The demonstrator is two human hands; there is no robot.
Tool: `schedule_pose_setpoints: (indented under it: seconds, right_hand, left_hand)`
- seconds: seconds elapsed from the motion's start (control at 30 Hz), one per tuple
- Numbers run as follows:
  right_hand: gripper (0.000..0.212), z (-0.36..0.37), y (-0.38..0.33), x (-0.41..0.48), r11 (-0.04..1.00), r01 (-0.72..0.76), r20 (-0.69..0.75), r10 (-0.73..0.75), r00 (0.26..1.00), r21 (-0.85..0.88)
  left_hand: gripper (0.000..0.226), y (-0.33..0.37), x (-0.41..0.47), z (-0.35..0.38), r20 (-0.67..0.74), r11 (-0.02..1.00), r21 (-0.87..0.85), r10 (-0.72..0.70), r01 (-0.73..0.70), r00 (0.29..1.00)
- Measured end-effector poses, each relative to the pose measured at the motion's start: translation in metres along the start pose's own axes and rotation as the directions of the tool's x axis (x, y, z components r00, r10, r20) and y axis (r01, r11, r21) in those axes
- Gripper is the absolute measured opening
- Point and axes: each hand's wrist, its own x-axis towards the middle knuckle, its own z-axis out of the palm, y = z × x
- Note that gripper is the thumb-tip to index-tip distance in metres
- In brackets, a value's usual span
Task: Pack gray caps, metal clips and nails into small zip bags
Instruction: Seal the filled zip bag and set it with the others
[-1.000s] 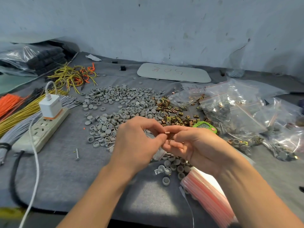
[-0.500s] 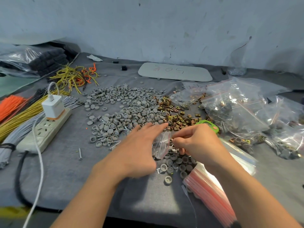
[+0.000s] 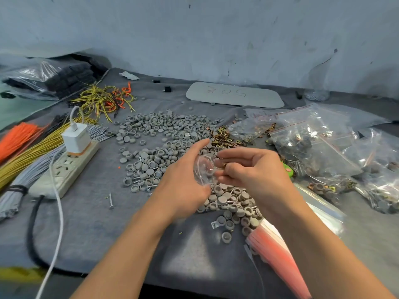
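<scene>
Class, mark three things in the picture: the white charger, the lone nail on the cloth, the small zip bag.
white charger (image 3: 76, 138), head view, its front face.
lone nail (image 3: 110, 200), head view, mid-shaft.
small zip bag (image 3: 204, 169), head view, its clear side.

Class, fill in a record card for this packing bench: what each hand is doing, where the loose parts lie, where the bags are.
Left hand: holds a small zip bag
Right hand: fingers curled at the bag's mouth; what they hold is unclear
Gray caps: large loose pile behind and beneath the hands
Metal clips: pile right of the caps
Nail: one alone, left of the hands
Filled bags: heaped at the right
Empty bags: red-striped stack by the right forearm
</scene>
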Motion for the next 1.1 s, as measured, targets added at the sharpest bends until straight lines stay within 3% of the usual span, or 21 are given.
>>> schedule_pose_setpoints:
  seconds: [0.07,0.23,0.37,0.47,0.57,0.63,0.77,0.83,0.93,1.0,1.1]
  right_hand:
    - [0.030,-0.001,-0.004,-0.002,0.996,0.057,-0.018,-0.058,0.998,-0.064]
    - [0.021,0.015,-0.007,-0.006,0.891,0.186,-0.006,-0.207,0.978,-0.413]
    - [0.017,0.013,-0.010,0.000,0.920,0.223,-0.131,-0.277,0.952,-0.322]
    - [0.016,-0.011,-0.010,0.009,0.944,0.169,-0.325,-0.261,0.909,-0.284]
    - [0.017,-0.029,-0.004,0.015,0.926,0.076,-0.424,-0.241,0.873,-0.371]
    - [0.024,-0.038,0.000,0.017,0.833,-0.024,-0.416,-0.251,0.874,-0.553]
    - [0.033,-0.046,0.007,0.025,0.426,-0.178,-0.280,-0.188,0.941,-0.887]
    - [0.026,-0.042,0.010,0.027,0.315,-0.143,-0.201,-0.158,0.967,-0.938]
    - [0.011,-0.033,0.015,0.030,0.245,-0.014,-0.056,-0.167,0.984,-0.970]
    - [0.012,-0.027,0.018,0.033,0.169,0.033,0.010,-0.134,0.991,-0.985]
    - [0.019,-0.020,0.022,0.035,0.095,0.074,0.067,-0.076,0.995,-0.993]
  left_hand:
    - [0.095,0.001,0.000,-0.004,0.007,0.999,-0.050,-0.012,0.013,1.000]
    - [0.097,0.008,-0.002,-0.002,0.041,0.998,-0.064,0.013,-0.010,0.999]
    - [0.091,0.002,0.000,0.000,-0.010,0.993,-0.111,0.031,-0.032,0.999]
    - [0.089,0.000,0.000,-0.004,-0.074,0.939,-0.342,-0.060,0.031,0.995]
    - [0.088,0.002,0.007,-0.015,-0.151,0.735,-0.675,-0.219,0.061,0.964]
    - [0.079,0.002,0.012,-0.027,-0.205,0.588,-0.809,-0.316,0.021,0.926]
    - [0.056,-0.002,0.014,-0.038,-0.255,0.379,-0.922,-0.426,-0.085,0.868]
    - [0.056,-0.002,0.014,-0.037,-0.292,0.419,-0.903,-0.435,-0.095,0.852]
    - [0.066,0.001,0.013,-0.028,-0.309,0.654,-0.756,-0.352,-0.004,0.883]
    - [0.076,0.000,0.009,-0.018,-0.244,0.776,-0.626,-0.295,0.082,0.924]
    - [0.090,-0.003,0.004,-0.008,-0.183,0.877,-0.467,-0.225,0.117,0.957]
